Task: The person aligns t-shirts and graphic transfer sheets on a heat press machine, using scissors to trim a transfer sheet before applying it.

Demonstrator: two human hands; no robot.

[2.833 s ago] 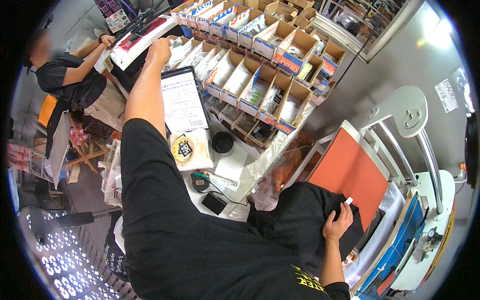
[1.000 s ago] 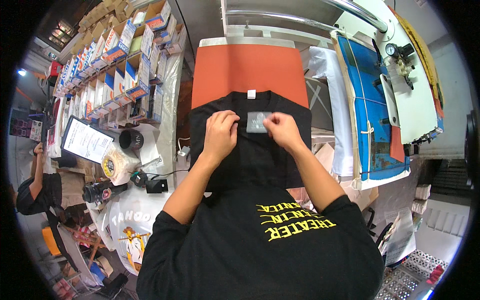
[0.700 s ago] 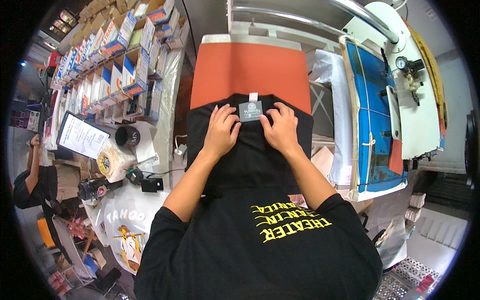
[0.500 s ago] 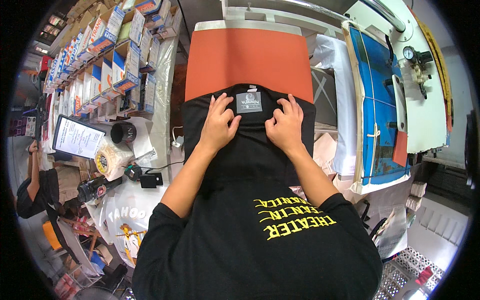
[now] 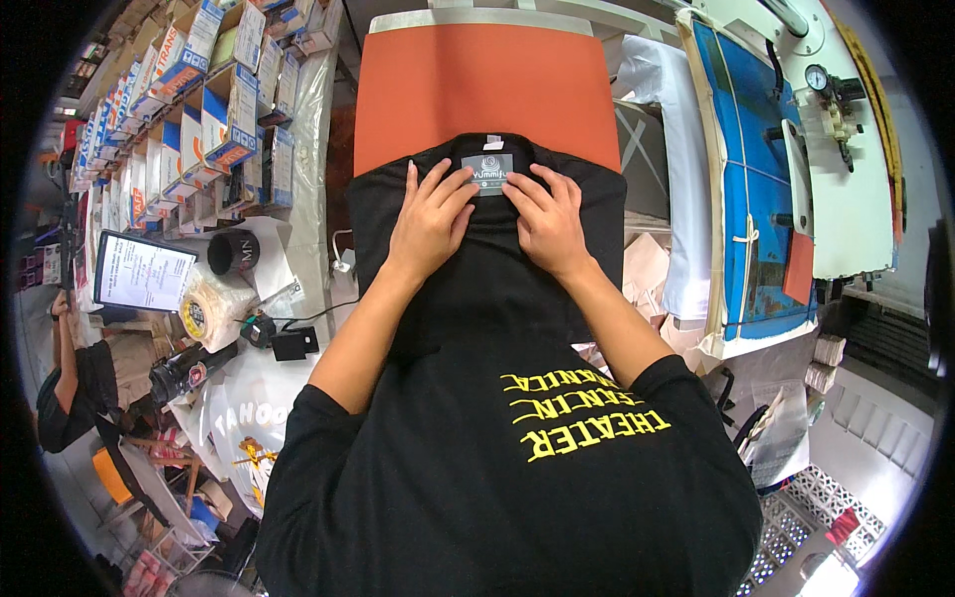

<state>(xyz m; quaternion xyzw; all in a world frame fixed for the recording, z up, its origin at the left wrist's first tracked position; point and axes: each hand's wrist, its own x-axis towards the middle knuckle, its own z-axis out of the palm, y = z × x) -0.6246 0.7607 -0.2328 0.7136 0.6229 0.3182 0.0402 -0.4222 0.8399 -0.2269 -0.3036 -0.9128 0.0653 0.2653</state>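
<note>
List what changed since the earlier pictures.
The left hand came from beside the boxes to the black shirt. The right hand has set down the small grey square it pinched, now below the white neck tag, with both hands at its edges. The shirt still overlies the orange board.

Orange pad (image 5: pixel 485 90) — black shirt (image 5: pixel 468 298) laid over its near part. Table (image 5: pixel 314 189) at left carries a clipboard (image 5: pixel 146 270), dark mug (image 5: pixel 233 253), cream bundle (image 5: pixel 221 298) and small black box (image 5: pixel 294 343) — open cardboard boxes (image 5: pixel 227 117) tiered toward its far end.
</note>
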